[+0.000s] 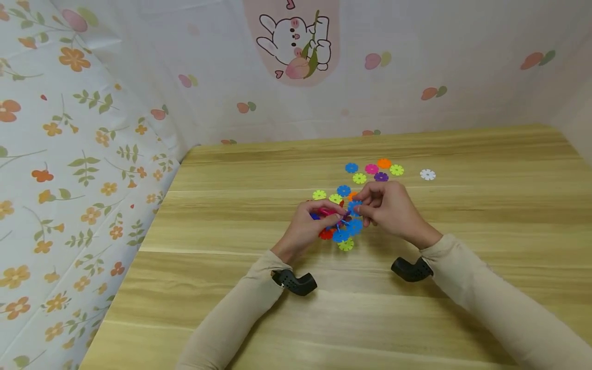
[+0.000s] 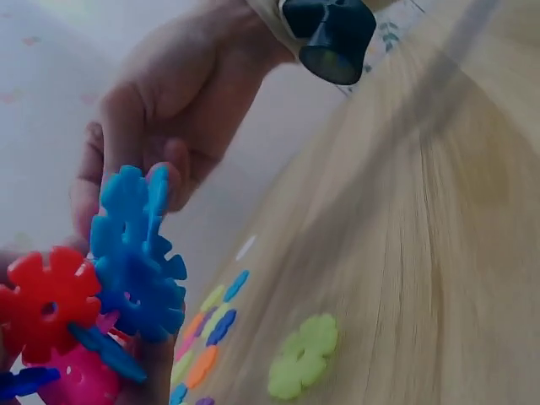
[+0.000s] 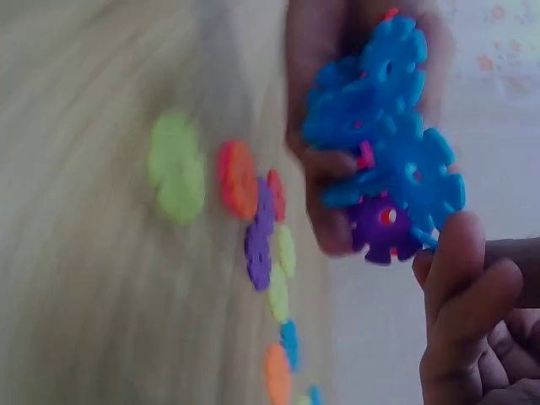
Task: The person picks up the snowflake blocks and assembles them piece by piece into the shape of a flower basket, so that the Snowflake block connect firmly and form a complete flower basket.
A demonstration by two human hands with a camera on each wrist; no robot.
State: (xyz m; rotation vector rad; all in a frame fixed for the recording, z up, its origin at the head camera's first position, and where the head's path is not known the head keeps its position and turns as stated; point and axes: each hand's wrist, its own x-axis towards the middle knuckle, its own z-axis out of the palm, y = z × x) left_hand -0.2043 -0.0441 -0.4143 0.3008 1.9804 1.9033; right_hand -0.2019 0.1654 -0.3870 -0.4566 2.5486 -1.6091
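Observation:
My left hand (image 1: pixel 300 229) grips a cluster of flower-shaped plastic discs (image 1: pixel 341 235) pushed together by their slots. Several blue discs (image 3: pixel 392 67) make up much of it. A red disc (image 2: pixel 52 304) and a pink disc (image 2: pixel 80 378) show in the left wrist view, and a purple disc (image 3: pixel 371 229) in the right wrist view. At the cluster's right side, my right hand (image 1: pixel 395 210) pinches the edge of a blue disc (image 1: pixel 353 207) between thumb and fingers. That disc touches the cluster; whether its slot is fully joined I cannot tell.
Loose discs lie flat on the wooden table (image 1: pixel 231 205) beyond the hands, among them a purple disc (image 1: pixel 381 177) and an orange disc (image 1: pixel 384 163). A white disc (image 1: pixel 427 174) lies apart to the right. One lime disc (image 1: pixel 346 244) lies just under the cluster.

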